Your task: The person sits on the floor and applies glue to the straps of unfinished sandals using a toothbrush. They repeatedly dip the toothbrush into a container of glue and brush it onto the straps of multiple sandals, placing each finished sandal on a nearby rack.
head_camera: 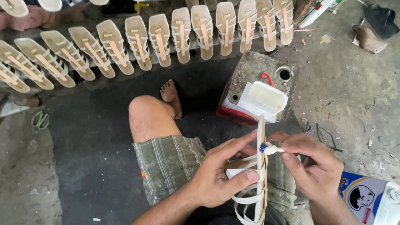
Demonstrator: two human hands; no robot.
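Concrete floor (354, 91), row of cream sandals (158, 37) at 12 o'clock. L hand (216, 175) clamps a strappy sandal (260, 166) on edge, long axis 12–6. R hand (312, 164) at its 3 o'clock, fingers pinched shut on small glue brush (271, 149), tip touching sole edge.

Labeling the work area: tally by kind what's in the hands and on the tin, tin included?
sandal, in left hand: 1
brush, in right hand: 1
white tub, on the tin: 1
tin: 1
Total: 4
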